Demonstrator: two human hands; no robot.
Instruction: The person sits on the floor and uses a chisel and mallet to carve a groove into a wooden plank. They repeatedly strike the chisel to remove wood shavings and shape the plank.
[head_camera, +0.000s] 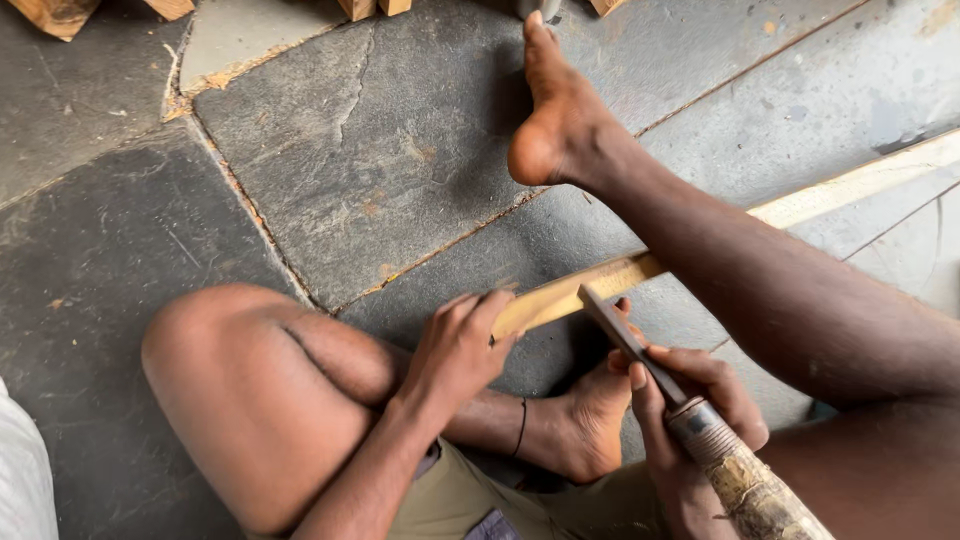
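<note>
A person sits on a floor (380, 150) of large dark grey stone slabs with rust-coloured seams, seen from above through their own eyes. At the far left edge a sliver of white cloth (22, 480) shows. Next comes the bent left knee (240, 380), bare, with khaki shorts (470, 500) below it. The left hand (455, 350) reaches forward from that knee, its fingers curled down over the near end of a long, pale wooden strip (600, 282), pinning it in place. The strip runs up and to the right across the floor, passing under the outstretched right leg (760, 290), and carries on toward the right edge. A bare foot (590, 430) rests under the strip, just beside the left hand. To the right, the right hand (690, 410) is wrapped tight around a flat dark metal blade tool (625, 335) with a worn, wound handle; the blade's tip lies on the strip's top edge. The right foot (555, 110) points toward the top of the view. Along the top edge, ends of pale wood blocks (60, 12) are just visible.
</note>
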